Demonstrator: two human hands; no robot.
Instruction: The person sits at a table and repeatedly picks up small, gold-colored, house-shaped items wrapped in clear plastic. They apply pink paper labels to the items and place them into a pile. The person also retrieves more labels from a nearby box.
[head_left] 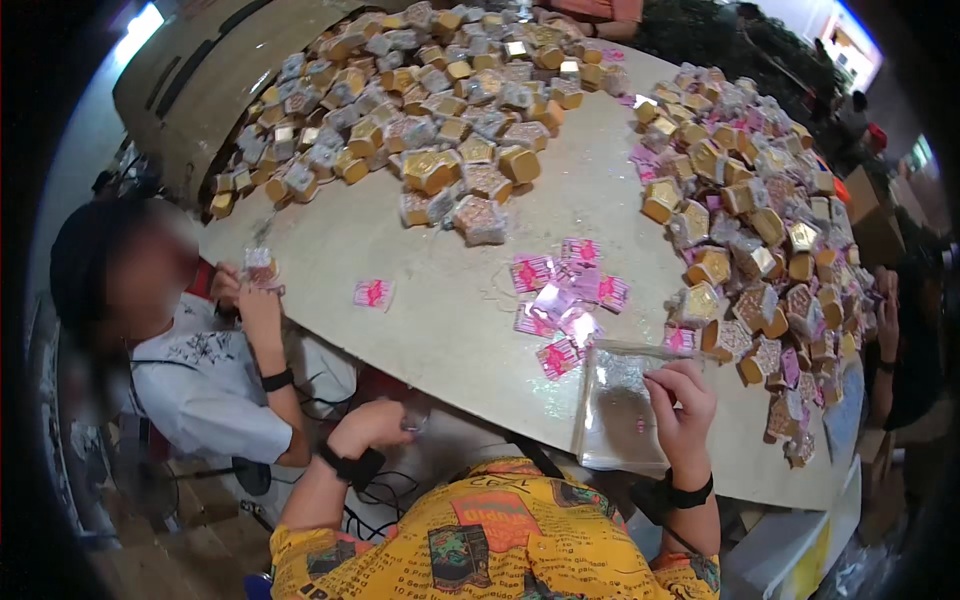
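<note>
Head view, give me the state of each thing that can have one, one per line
Clear bag: held upright at the table edge by the right hand.
Left hand: closed on something small, below the table edge.
Pink cards: loose, scattered flat.
Gold boxes: folded shut, heaped in piles.

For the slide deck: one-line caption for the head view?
Right hand holds a clear plastic sheet at a table heaped with gold boxes; left hand below the edge.
</note>
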